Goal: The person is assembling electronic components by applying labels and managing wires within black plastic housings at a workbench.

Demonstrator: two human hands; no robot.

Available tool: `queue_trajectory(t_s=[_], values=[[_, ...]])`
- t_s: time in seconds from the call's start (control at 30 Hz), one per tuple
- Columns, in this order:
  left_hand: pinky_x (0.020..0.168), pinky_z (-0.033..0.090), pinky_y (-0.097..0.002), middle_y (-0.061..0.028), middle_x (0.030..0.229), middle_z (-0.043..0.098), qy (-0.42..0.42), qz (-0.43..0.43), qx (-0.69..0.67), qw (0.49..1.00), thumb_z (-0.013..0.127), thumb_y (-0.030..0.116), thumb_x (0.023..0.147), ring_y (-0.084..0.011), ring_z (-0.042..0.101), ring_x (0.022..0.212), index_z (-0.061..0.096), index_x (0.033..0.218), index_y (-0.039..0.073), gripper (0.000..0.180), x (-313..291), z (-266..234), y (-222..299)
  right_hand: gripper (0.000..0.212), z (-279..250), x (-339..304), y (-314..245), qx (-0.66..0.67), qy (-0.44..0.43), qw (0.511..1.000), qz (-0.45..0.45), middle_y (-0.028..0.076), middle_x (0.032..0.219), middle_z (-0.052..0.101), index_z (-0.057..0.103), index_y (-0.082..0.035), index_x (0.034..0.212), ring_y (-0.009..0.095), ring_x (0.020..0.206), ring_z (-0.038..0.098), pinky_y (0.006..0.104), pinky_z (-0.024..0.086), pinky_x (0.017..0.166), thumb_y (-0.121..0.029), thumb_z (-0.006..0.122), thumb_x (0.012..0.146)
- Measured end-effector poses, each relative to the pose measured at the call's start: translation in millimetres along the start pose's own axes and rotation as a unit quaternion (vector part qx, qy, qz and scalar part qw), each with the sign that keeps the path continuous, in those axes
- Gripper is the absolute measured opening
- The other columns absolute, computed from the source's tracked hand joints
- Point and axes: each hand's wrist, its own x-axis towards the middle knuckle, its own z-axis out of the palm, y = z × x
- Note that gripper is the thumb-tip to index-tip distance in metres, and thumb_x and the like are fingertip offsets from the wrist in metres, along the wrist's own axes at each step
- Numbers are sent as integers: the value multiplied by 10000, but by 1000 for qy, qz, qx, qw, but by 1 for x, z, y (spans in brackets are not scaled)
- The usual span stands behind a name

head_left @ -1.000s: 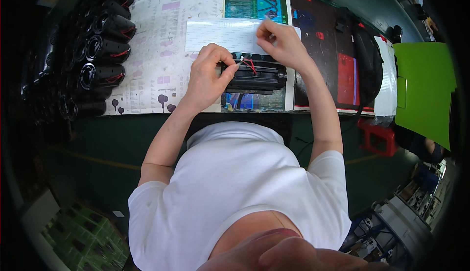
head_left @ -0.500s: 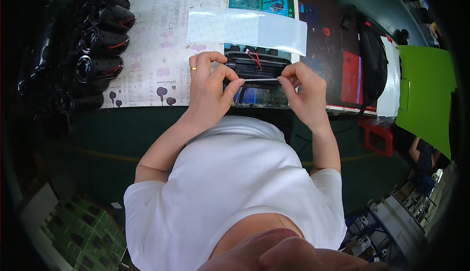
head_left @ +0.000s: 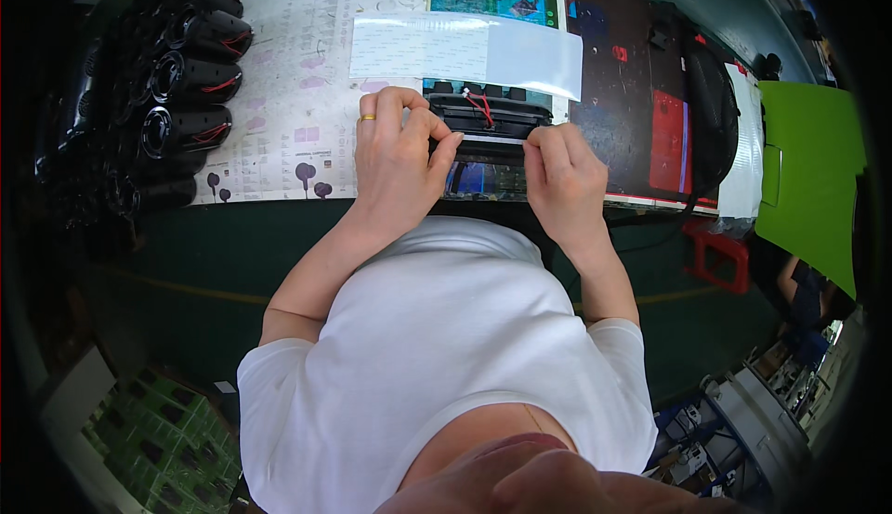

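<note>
A thin white strip (head_left: 492,139) stretches sideways between my two hands, along the near side of a long black plastic housing (head_left: 506,116). Pinched at its left end is my left hand (head_left: 400,156), with a ring on one finger. At the other end my right hand (head_left: 569,175) has its fingertips closed on the strip, close to the housing's right end. Red wires with a small white connector (head_left: 479,105) lie on top of the housing. Just beyond it is a white backing sheet (head_left: 418,46), glossy and blank on its right part.
Several black cylindrical housings (head_left: 190,80) with red wires are stacked at the table's left. Printed sheets (head_left: 297,59) cover the tabletop. To the right lie a black bag-like item (head_left: 711,124) and a green panel (head_left: 808,175). A red stool (head_left: 717,254) stands below the table.
The strip has moved slightly away from me, closer against the housing. My right hand has turned, its knuckles now more on top. My left hand has shifted little.
</note>
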Motion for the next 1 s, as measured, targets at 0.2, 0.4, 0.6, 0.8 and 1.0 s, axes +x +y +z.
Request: queue_trajectory(t_s=[0.2, 0.4, 0.6, 0.8, 1.0], values=[[849, 485, -458, -150, 1153, 568, 8, 5, -5, 1000, 869, 68, 851, -338, 553, 1048, 683, 887, 31, 193, 1, 1, -1, 120, -3, -3, -14, -176, -6, 984, -26, 38, 859, 582, 659, -95, 903, 243, 783, 652, 370, 509, 609, -51, 763, 864], [916, 494, -455, -142, 1164, 584, 3, -54, -17, 998, 897, 69, 824, -350, 571, 1102, 663, 968, 35, 277, -7, -4, -11, 191, -17, -8, -1, -221, 6, 975, 3, 49, 1039, 671, 712, -105, 964, 285, 982, 665, 402, 506, 764, -120, 826, 812], [1041, 475, -507, -123, 1260, 598, 46, 124, 12, 991, 913, 105, 763, -412, 513, 1292, 751, 1043, 118, 323, -7, 7, -1, 269, 5, -4, 2, -6, 41, 996, -74, 97, 1310, 709, 762, -114, 1029, 348, 1212, 646, 480, 475, 988, -75, 847, 776], [1018, 499, -498, -116, 1247, 610, 55, 132, -4, 990, 918, 74, 750, -405, 515, 1304, 774, 1011, 117, 302, -4, 28, -10, 235, 26, 4, 6, 51, 30, 996, -67, 86, 1304, 715, 754, -102, 986, 345, 1254, 641, 494, 469, 1023, -56, 835, 770], [934, 556, -456, -115, 1247, 607, 64, 162, 0, 985, 918, 114, 733, -382, 568, 1248, 772, 1034, 128, 334, -9, 34, -23, 229, 23, 7, 14, 41, 13, 992, -116, 77, 1296, 722, 735, -82, 954, 340, 1260, 641, 496, 479, 1030, -36, 839, 755]])
